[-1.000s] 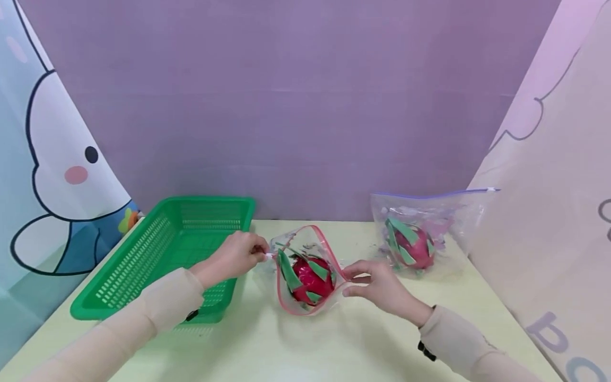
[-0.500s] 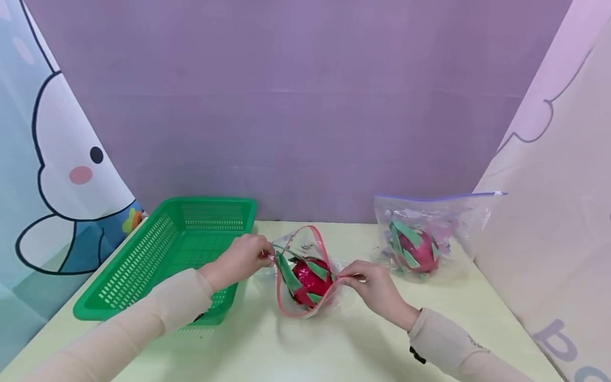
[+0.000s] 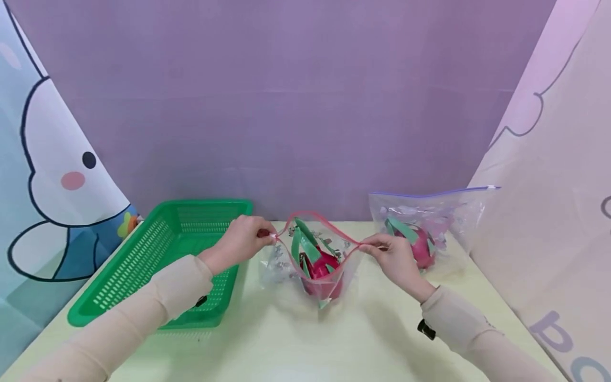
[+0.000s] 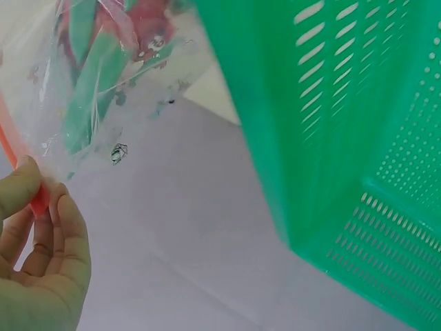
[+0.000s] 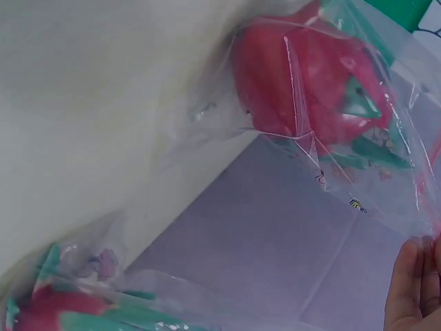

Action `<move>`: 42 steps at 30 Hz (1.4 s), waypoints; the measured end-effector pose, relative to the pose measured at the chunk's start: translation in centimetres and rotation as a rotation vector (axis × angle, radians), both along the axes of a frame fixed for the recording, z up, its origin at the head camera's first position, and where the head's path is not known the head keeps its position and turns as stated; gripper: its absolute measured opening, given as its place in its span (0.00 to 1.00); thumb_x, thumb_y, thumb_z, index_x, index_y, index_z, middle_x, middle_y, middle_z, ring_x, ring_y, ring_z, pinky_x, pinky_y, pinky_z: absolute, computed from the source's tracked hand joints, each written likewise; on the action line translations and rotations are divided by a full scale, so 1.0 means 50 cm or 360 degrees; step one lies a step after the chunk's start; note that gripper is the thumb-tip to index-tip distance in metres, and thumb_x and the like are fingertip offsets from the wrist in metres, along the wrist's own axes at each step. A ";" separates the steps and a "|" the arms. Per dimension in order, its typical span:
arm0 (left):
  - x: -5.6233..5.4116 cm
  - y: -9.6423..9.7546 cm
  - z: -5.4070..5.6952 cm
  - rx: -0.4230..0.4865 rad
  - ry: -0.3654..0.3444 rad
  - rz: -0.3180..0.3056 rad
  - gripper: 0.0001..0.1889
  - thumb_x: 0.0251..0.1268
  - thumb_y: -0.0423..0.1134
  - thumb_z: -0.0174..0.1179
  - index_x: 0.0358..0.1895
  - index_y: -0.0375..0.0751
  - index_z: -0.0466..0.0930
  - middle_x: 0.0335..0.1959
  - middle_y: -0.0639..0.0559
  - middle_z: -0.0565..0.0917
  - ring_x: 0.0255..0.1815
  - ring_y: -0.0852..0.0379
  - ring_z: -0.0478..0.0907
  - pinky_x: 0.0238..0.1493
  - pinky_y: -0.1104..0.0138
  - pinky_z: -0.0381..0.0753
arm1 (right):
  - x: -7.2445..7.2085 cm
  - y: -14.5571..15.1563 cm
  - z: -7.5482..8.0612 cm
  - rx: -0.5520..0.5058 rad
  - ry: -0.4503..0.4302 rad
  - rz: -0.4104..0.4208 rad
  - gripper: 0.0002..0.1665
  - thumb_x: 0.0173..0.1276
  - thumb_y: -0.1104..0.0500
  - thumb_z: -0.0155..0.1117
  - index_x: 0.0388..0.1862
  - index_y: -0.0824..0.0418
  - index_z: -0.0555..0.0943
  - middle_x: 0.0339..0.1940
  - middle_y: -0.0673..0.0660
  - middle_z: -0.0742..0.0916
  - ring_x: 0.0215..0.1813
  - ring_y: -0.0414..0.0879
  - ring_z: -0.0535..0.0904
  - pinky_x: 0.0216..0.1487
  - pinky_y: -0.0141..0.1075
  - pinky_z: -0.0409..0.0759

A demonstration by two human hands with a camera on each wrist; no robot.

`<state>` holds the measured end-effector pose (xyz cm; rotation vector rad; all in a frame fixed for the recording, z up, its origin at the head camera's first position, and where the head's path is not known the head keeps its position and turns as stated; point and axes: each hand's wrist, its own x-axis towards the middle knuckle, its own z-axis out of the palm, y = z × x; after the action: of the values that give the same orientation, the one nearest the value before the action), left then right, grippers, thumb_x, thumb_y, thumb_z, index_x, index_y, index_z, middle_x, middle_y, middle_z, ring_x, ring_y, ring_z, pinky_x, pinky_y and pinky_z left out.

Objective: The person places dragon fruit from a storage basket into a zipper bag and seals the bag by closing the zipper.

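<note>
A clear zip bag (image 3: pixel 278 268) with a red-edged mouth hangs spread between the hands in the head view. Inside it sits a red dragon fruit (image 3: pixel 323 269) with green leaf-like scales. The left hand (image 3: pixel 241 241) pinches the bag's left corner by a white tab; in the left wrist view its thumb and fingers (image 4: pixel 69 231) grip the red strip. At the opposite corner, the right hand (image 3: pixel 397 261) pinches the mouth between thumb and fingers. The mouth gapes between them. The right wrist view shows the dragon fruit (image 5: pixel 310 79) low in the film, while most of that hand is cut off.
To the left stands a green perforated basket (image 3: pixel 143 254), right beside the left forearm. Behind the right hand, a second zip bag (image 3: pixel 460 212) with a purple-blue strip holds another dragon fruit (image 3: pixel 421 250). A purple backdrop (image 3: pixel 305 116) closes off the table's (image 3: pixel 267 345) far side.
Both hands have raised the bag's mouth, and the right hand has moved up and to the right, stretching it wider. The dragon fruit now shows partly through the front film.
</note>
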<state>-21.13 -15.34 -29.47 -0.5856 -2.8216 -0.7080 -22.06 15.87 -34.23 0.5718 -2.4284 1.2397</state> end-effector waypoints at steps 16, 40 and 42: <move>-0.052 -0.048 0.101 0.0548 0.0263 0.0248 0.12 0.64 0.41 0.56 0.44 0.40 0.81 0.35 0.44 0.83 0.29 0.53 0.74 0.30 0.64 0.72 | -0.068 0.019 0.141 -0.0237 0.0066 -0.0212 0.14 0.63 0.54 0.61 0.36 0.66 0.82 0.31 0.59 0.85 0.31 0.42 0.79 0.25 0.27 0.72; -0.079 -0.018 0.052 0.0625 -0.0098 0.0218 0.12 0.63 0.39 0.57 0.49 0.44 0.78 0.39 0.47 0.82 0.35 0.50 0.76 0.29 0.65 0.71 | -0.103 0.059 0.093 -0.0221 -0.0329 -0.0205 0.21 0.63 0.47 0.59 0.45 0.63 0.79 0.37 0.53 0.84 0.44 0.51 0.80 0.38 0.29 0.78; -0.080 -0.018 0.051 0.0615 -0.0130 0.0220 0.14 0.64 0.39 0.56 0.51 0.43 0.77 0.40 0.46 0.82 0.37 0.50 0.76 0.30 0.65 0.72 | -0.103 0.058 0.094 -0.0212 -0.0343 -0.0195 0.21 0.64 0.46 0.58 0.46 0.62 0.79 0.40 0.56 0.84 0.46 0.53 0.79 0.41 0.32 0.78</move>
<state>-25.11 -16.24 -26.90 -0.2987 -2.6537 -1.2299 -27.19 18.78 -29.52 0.2594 -2.4839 1.4631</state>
